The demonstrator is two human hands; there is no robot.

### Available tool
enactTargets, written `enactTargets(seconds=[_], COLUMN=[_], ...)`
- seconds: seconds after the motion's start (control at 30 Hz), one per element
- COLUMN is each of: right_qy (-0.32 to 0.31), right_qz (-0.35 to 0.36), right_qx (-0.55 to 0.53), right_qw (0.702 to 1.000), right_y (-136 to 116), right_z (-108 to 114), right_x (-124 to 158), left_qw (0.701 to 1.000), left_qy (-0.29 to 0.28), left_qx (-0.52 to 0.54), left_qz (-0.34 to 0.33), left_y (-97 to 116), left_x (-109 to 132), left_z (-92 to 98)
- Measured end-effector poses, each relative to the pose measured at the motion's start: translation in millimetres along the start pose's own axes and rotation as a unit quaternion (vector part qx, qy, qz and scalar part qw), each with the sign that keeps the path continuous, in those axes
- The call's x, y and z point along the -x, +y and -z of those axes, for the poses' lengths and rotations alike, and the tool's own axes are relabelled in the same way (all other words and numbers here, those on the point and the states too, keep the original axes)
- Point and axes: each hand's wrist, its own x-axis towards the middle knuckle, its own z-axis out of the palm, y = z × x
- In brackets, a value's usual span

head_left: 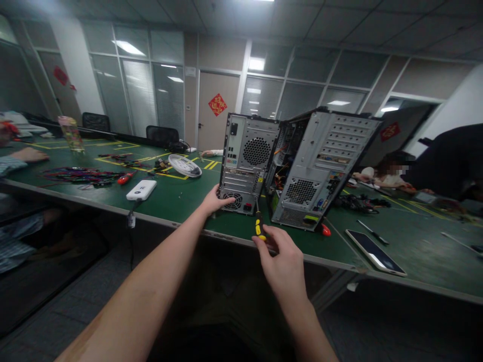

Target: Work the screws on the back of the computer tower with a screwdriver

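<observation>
A grey computer tower (245,173) stands upright near the table's front edge, its back panel with fan grilles and ports facing me. My left hand (213,202) grips its lower left edge, the thumb lying across the bottom fan grille. In my right hand (281,246) a yellow-and-black screwdriver (258,226) is pinched by the end of its handle. Its shaft points up to the lower right corner of the back panel; whether the tip sits in a screw is too small to tell. A second, larger tower (311,171) stands close on the right, with its inside partly exposed.
On the green table (181,201) lie a white power bank (141,190), a white basket (184,165), bundled cables (83,175) and a red-handled tool (125,178). To the right are a phone (375,252), a thin screwdriver (372,232) and black cables (360,202). Other people sit left and right.
</observation>
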Motion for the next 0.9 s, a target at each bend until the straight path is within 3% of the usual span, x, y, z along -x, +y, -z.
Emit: enactTargets(seconds=[0.23,0.57,0.77,0.9], right_qy=[-0.024,-0.007,-0.025,-0.026], right_qz=[0.029,-0.022,0.026,0.019], right_qx=[0.034,-0.017,0.042,0.046], right_qw=[0.999,1.0,0.998,0.998], right_y=[1.3,0.7,0.1,0.8], right_z=[7.3,1.2,4.9,5.6], right_x=[1.5,1.4,2.8,2.7], left_qw=[1.0,1.0,1.0,1.0], left_qy=[0.003,0.003,0.001,0.004], left_qx=[-0.003,-0.008,0.003,0.004], left_qz=[0.005,-0.001,0.004,0.001], left_y=[-2.0,2.6,-0.7,0.1], left_x=[-0.5,2.1,0.6,1.4], left_z=[0.9,-0.9,-0.4,-0.1])
